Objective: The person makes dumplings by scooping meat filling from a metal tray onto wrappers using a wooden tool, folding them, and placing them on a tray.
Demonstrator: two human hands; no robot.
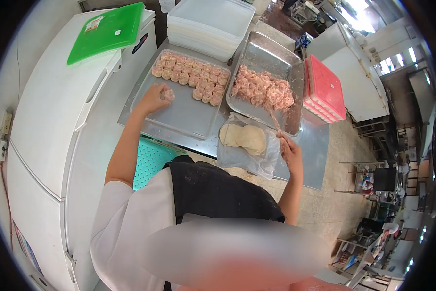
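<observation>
Steel tray [189, 116] half bare; left hand [156, 97] holds dumpling [168, 94].

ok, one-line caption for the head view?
Left hand sets a dumpling on the tray; right hand holds a stick at the filling.

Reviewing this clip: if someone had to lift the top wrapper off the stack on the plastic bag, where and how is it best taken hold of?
Pinch the top wrapper at its right-hand rim, coming from the right hand side. It is a thin flat disc lying offset on the wrapper stack, so that rim overhangs free above the plastic bag. Its far side sits close to the filling tray.
</observation>
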